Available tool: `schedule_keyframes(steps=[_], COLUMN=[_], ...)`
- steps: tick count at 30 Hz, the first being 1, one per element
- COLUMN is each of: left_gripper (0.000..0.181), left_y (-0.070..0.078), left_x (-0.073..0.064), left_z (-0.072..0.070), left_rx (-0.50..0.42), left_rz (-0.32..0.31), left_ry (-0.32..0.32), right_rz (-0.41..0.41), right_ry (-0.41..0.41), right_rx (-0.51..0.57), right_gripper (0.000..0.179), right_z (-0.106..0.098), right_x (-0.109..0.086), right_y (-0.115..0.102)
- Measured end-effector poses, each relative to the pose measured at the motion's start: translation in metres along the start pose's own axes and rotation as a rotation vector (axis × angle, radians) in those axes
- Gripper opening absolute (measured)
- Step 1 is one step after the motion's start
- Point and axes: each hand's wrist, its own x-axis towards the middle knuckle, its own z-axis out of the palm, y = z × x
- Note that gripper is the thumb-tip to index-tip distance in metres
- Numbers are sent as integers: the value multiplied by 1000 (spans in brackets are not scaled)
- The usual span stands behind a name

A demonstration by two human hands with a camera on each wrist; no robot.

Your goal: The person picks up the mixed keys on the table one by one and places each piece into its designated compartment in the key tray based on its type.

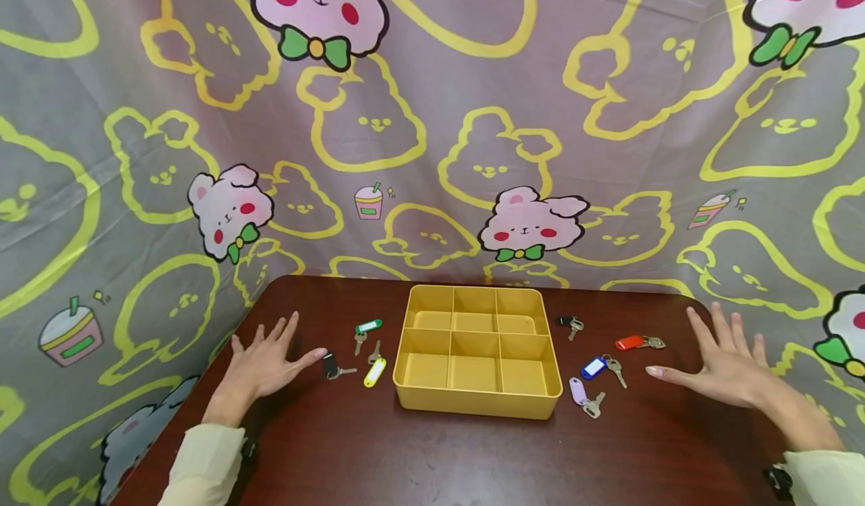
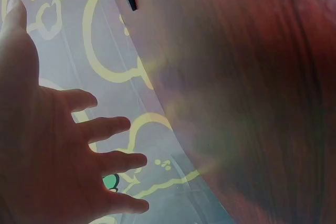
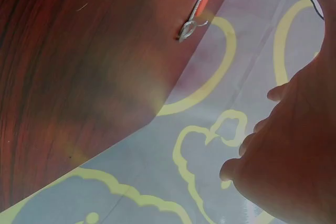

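Note:
My left hand (image 1: 262,365) is held with its fingers spread and holds nothing; its thumb is nearest a key with a black tag (image 1: 330,364). Close by lie a key with a green tag (image 1: 368,326) and one with a yellow tag (image 1: 375,371). On the other side my right hand (image 1: 731,371) is also spread, nothing in it. Nearest to it is a key with a red tag (image 1: 631,343). Keys with a blue tag (image 1: 594,368), a lilac tag (image 1: 577,391) and a black tag (image 1: 565,321) lie between it and the yellow compartment box (image 1: 478,403).
The box stands in the middle of a dark brown table (image 1: 473,461), its several compartments facing up. A patterned cloth (image 1: 432,146) hangs behind the table and along its sides. Both wrists wear dark bands.

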Motion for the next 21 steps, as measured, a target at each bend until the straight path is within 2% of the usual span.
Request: schedule_keyframes(steps=[8, 21], left_gripper=[114, 116], left_y=[4, 12], left_x=[-5, -5], left_z=[0, -5], left_rx=[-25, -10], left_rz=[20, 57], left_ry=[-9, -2], right_rz=[-35, -60], right_ry=[12, 5], right_rx=[19, 62], right_gripper=[138, 138], right_z=[3, 2], right_x=[-1, 0], right_y=[-7, -21])
